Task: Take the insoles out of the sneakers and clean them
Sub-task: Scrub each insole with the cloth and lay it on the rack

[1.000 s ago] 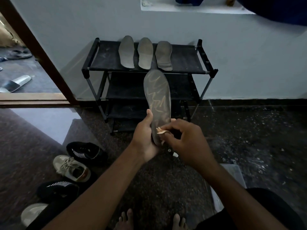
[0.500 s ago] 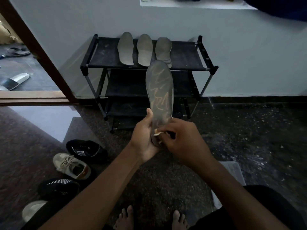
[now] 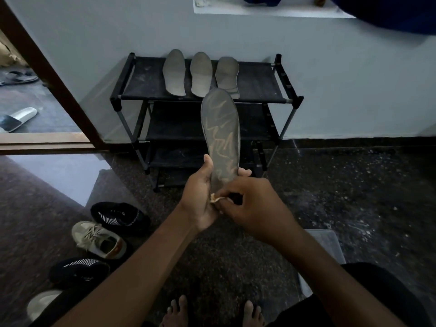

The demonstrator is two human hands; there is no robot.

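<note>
My left hand (image 3: 200, 195) grips the heel end of a grey insole (image 3: 221, 133) that stands upright in front of me, streaked with pale zigzag marks. My right hand (image 3: 252, 206) pinches a small tan cloth (image 3: 215, 197) against the insole's lower part. Three more grey insoles (image 3: 200, 74) lie side by side on the top shelf of a black shoe rack (image 3: 257, 90). Several sneakers stand on the floor at the lower left: a black striped one (image 3: 119, 215), a beige one (image 3: 99, 239), another black one (image 3: 77, 271) and a pale one (image 3: 41, 303).
The rack stands against a light wall. A brown door frame (image 3: 47, 74) at the left opens onto a floor with slippers (image 3: 16, 119). A clear plastic tub (image 3: 328, 244) sits under my right forearm. My bare feet (image 3: 212, 312) rest on dark speckled floor.
The insole has tilted up and slightly right, its toe now overlapping the rack's top shelf. My right hand with the cloth has slid down to the heel end.
</note>
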